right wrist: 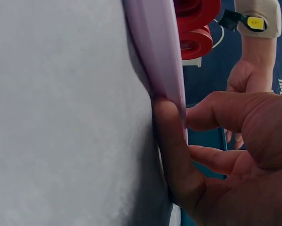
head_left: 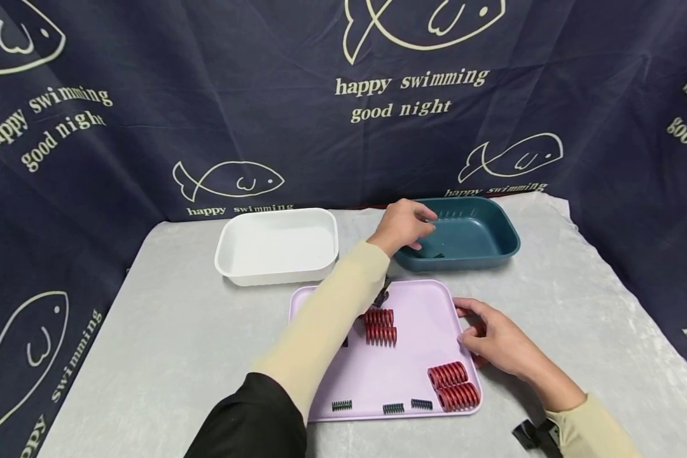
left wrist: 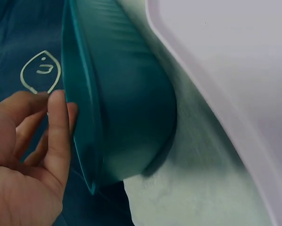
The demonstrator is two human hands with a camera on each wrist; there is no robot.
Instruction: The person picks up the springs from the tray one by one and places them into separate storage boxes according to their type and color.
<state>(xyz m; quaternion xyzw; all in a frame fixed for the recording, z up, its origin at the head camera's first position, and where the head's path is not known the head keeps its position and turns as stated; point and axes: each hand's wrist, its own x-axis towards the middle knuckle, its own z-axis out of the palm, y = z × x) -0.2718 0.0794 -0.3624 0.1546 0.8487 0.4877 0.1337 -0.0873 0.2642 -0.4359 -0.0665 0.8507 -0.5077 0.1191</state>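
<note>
My left hand hangs over the left side of the teal basin, its fingers loosely bent with nothing visible between them. A small dark piece, perhaps a spring, lies inside the basin. My right hand grips the right rim of the lilac tray, thumb and fingers on either side of the edge. On the tray lie two red springs near the middle and two larger red springs at the lower right corner. Small dark green springs line the near edge. My left forearm hides part of the tray.
A white basin stands left of the teal one, behind the tray. All stand on a table with a pale grey cloth. A dark blue printed curtain hangs behind and at both sides.
</note>
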